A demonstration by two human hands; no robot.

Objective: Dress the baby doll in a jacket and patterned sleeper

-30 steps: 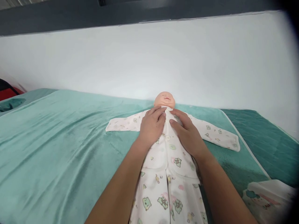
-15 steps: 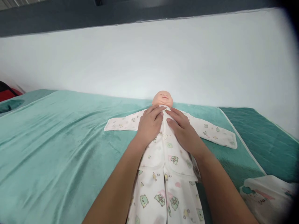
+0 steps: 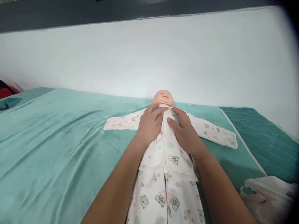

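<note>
A baby doll (image 3: 163, 97) lies on its back, its head by the wall, dressed in a white jacket (image 3: 163, 155) with small bear prints and matching trousers (image 3: 161, 199). Both sleeves stretch out to the sides. My left hand (image 3: 151, 122) rests flat on the upper chest of the jacket, fingers extended toward the collar. On the other side of the front opening, my right hand (image 3: 184, 130) lies on the jacket, its thumb apart from the fingers. A button shows lower on the front, between my wrists. My fingers partly hide the collar area.
The doll lies on a light green blanket (image 3: 77, 140) with folds at the left. A darker green quilted cover (image 3: 261, 137) shows at the right. A white printed cloth (image 3: 268, 196) lies at the lower right. Behind is a white wall (image 3: 140, 62).
My right fingers have drawn slightly away from my left fingertips at the collar, widening the gap between the hands. The doll and its clothes stay in place.
</note>
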